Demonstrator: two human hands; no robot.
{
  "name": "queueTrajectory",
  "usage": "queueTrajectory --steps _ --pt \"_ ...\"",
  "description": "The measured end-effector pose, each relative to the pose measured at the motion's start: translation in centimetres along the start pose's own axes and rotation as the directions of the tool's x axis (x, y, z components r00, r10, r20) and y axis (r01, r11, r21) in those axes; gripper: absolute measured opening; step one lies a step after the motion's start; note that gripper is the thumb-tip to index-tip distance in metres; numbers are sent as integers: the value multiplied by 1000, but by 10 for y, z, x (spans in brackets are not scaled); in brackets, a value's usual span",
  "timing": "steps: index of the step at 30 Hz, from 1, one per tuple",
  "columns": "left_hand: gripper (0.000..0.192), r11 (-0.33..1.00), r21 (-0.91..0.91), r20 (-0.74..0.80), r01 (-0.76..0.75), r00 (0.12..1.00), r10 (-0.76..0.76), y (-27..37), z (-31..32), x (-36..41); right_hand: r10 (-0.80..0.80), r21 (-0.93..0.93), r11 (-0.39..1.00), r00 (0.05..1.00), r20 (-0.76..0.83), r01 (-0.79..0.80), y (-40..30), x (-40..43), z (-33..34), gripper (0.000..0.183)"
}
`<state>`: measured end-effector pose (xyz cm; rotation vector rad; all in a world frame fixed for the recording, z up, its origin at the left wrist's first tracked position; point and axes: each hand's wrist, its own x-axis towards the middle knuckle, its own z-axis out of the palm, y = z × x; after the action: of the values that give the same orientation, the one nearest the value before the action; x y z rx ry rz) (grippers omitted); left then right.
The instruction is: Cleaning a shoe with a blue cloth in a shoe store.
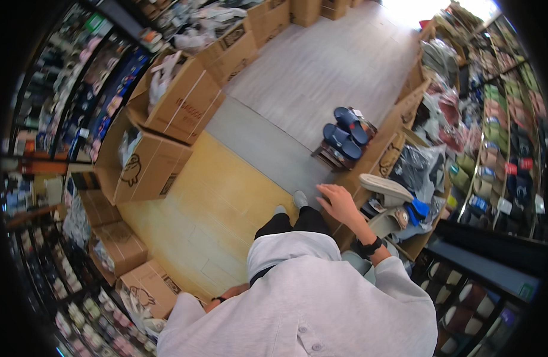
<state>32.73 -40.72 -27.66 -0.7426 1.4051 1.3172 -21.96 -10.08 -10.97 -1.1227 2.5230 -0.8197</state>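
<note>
My right hand (pixel 338 201) is held out with its fingers extended, the thumb apart and nothing in its grasp. It hovers near the edge of an open cardboard box (pixel 355 189), whose contact with it I cannot tell. In that box lie a beige slipper (pixel 385 188) with its sole turned up, another beige slipper (pixel 384 224), a blue item (pixel 417 211) and a dark plastic-wrapped bundle (pixel 414 163). Beyond the fingers, a pair of navy slide sandals (pixel 345 134) rests on a small brown stool (pixel 328 155). My left hand (pixel 236 291) is beside my hip, its fingers hidden by the shirt.
Along the left stand open cardboard boxes (pixel 155 167) holding plastic bags. Lower left is another carton (pixel 151 285). Racks of slippers line the left wall (pixel 95 89) and the right wall (pixel 492 165). Yellowish floor tiles (pixel 211 187) meet a grey strip (pixel 260 134) and pale planks (pixel 318 71).
</note>
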Motion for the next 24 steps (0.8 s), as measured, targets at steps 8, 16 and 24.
queueTrajectory --steps 8,16,24 --pt "57 936 -351 -120 -19 992 -25 -45 53 -93 -5 22 1000 957 289 -2 -52 20 43 43" --pt "54 900 -434 -96 -22 995 -22 -27 41 -111 -85 51 996 951 297 73 -55 59 86 44" --pt "51 922 -386 -57 18 997 -43 31 -36 -129 93 53 990 901 423 -127 63 139 132 45"
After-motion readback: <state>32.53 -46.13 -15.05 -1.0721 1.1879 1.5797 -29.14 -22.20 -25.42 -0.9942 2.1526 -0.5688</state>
